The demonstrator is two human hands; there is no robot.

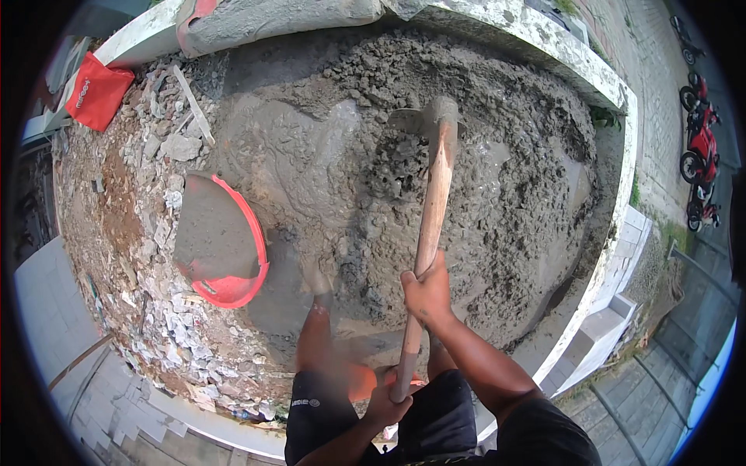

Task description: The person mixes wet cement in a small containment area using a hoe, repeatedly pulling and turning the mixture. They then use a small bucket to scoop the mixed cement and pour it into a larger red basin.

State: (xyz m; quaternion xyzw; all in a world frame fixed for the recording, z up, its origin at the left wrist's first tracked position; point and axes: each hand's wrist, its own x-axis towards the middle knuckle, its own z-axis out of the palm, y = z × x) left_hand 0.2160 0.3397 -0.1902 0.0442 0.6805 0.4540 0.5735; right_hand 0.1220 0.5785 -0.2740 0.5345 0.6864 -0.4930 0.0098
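Both hands grip the wooden handle of a hoe. My left hand is closed round the handle's lower end near my shorts, and my right hand holds it farther up, about mid-handle. The hoe's mortar-coated metal head is over a bed of wet grey mortar; part of its blade is visible, and whether it touches the mortar cannot be told. One foot is sunk in the wet mix, hidden by it. To the left, a red plastic basin has grey mortar inside.
A low white-edged wall bounds the mortar at the top and right. Broken rubble and a wooden strip lie at the left, near a red bag. Motorcycles stand outside the wall.
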